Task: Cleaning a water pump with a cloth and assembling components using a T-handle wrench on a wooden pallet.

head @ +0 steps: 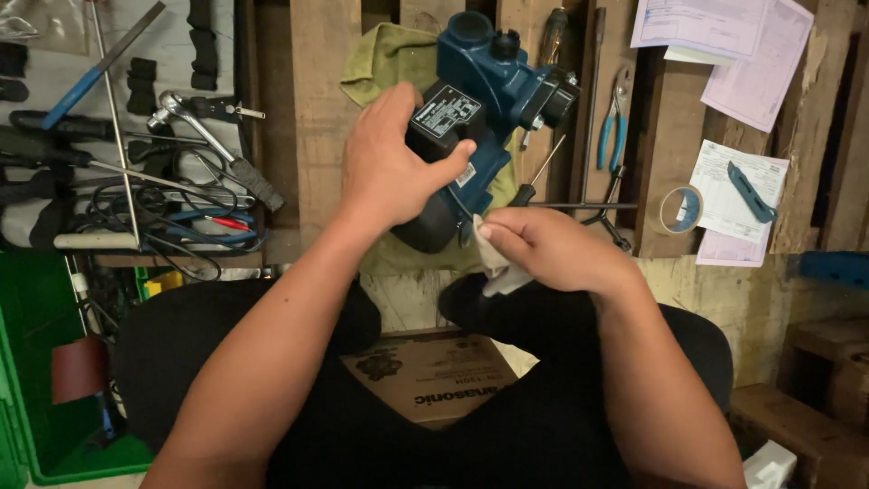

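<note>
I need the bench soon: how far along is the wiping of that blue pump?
Done: the blue pump sits on the green cloth, its top looking clean. In hand: the left hand steadies it while the right hand presses a white rag to its lower side. Left: tools like the pliers lie out.

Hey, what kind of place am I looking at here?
Probably a repair workshop: a blue electric water pump on a rough wooden pallet bench, metal wrenches and tools spread beside it, blue-handled pliers nearby.

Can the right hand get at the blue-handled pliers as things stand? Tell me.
Probably yes, but not freely: the right hand is pinching a white cloth beside the blue pump. The pliers lie uncovered on the wooden pallet just beyond it, nothing between.
</note>
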